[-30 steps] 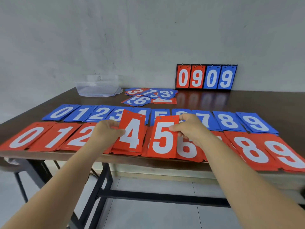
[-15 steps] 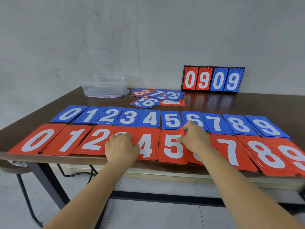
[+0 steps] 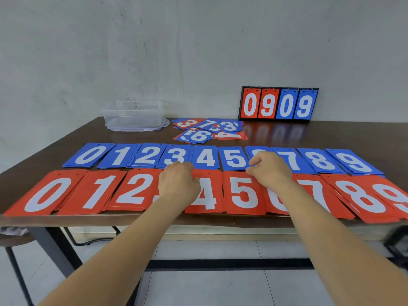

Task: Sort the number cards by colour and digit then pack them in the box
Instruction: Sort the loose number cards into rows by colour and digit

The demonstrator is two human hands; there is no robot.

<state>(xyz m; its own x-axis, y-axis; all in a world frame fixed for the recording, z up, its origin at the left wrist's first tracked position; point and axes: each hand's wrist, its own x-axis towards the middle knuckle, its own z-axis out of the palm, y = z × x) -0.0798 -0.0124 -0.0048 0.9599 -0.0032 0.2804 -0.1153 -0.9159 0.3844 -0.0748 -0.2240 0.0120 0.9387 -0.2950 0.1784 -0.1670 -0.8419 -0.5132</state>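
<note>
Where the dark surface (image 3: pixel 331 133) meets its near edge, a red row (image 3: pixel 242 195) of number-card piles runs 0 to 9, left to right. A blue row (image 3: pixel 205 157), also 0 to 9, lies just beyond it, the two rows almost touching.

Left hand (image 3: pixel 178 184): knuckles up, fingers curled down. It rests on the red row between the red 2 pile (image 3: pixel 134 188) and the red 4 pile (image 3: pixel 207 195), covering the pile there. Fingertips reach the near edge of the blue row. Cannot tell whether it grips cards or only rests on them.

Right hand (image 3: pixel 270 170): lies over the far end of the red 6 pile (image 3: pixel 276 204) and the near part of the blue 6 pile (image 3: pixel 254 151). Thumb and forefinger are drawn close together at the corner by the blue 5 pile (image 3: pixel 234 157). Cannot tell whether a card sits between them.

Far left stands a clear plastic box (image 3: pixel 134 115), well apart from both hands. Right of it lies a loose heap (image 3: pixel 209 129) of mixed red and blue cards. A flip scoreboard (image 3: pixel 279 103) reading 0909 stands against the wall, far right.
</note>
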